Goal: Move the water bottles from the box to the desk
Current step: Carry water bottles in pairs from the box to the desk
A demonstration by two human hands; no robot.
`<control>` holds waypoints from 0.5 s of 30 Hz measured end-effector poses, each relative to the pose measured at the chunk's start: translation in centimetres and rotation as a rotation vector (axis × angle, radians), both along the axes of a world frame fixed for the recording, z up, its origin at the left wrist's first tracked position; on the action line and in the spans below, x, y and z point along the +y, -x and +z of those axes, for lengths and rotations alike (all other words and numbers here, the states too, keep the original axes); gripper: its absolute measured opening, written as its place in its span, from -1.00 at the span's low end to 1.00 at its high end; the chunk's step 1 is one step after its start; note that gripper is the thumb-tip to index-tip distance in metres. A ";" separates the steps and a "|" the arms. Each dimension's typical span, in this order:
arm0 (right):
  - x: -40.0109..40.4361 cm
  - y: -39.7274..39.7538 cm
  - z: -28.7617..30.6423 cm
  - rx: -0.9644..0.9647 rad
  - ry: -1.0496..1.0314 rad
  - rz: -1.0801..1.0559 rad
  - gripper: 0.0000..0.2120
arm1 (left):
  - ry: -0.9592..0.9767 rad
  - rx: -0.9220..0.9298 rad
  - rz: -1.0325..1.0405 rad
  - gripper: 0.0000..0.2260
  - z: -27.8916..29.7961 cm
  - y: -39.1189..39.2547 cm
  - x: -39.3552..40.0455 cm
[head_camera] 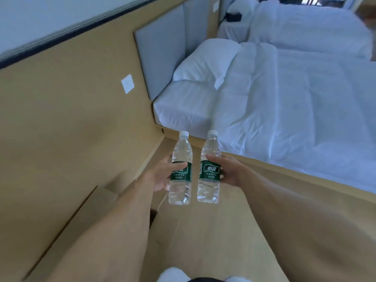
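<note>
Both hands loaded, one bottle each, held out front at about the same height.

L hand (162,176): wrapped around the left bottle (181,169) at the green label band, thumb across the front of the label, fingers curled behind. Grip is snug, no gap visible btwn palm and bottle. Forearm comes in from bottom-left, extended fwd, wrist roughly straight.

R hand (227,171): wrapped around the right bottle (209,169), also at label height. Thumb lies over the upper edge of the label, fingers go round the far side and are mostly hidden. Forearm enters from bottom-right, extended, slightly angled inward.

Bottles: both clear, white caps, green labels, upright w/ a slight tilt, caps up. Side by side, near each other but not touching, narrow gap btwn them. Both in the air, resting on nothing, over the tan floor (203,231).

Box (97,202): cardboard, only a flap/edge seen low-left, partly behind the L forearm. Contents not visible.

Desk: not in frame.

Bg: white bed (284,110) ahead-right w/ pillow (205,60), grey headboard panel (162,58) on the tan wall (61,129), second bed (305,23) further back. White wall plate (127,83) on the wall to the left.
</note>
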State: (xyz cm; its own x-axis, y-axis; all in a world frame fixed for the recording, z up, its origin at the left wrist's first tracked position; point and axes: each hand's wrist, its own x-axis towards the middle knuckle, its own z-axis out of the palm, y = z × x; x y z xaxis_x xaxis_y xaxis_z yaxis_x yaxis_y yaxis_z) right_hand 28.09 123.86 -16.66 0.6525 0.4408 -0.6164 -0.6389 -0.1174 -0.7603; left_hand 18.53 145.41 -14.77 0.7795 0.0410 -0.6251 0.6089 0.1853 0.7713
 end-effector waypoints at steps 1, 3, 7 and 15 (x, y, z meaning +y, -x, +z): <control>-2.6 -0.4 0.2 -0.004 0.000 -0.032 -0.64 | -0.016 -0.003 -0.037 -0.51 0.3 -1.3 -2.2; -7.9 -0.9 0.6 -0.010 0.007 -0.095 -0.63 | -0.047 -0.011 -0.103 -0.50 0.9 -3.7 -7.1; -19.2 -1.3 0.9 -0.014 0.037 -0.231 -0.61 | -0.052 -0.028 -0.239 -0.54 0.9 -7.9 -17.8; -40.6 1.3 1.5 -0.020 0.098 -0.549 -0.58 | -0.037 -0.056 -0.533 -0.54 0.1 -12.1 -39.4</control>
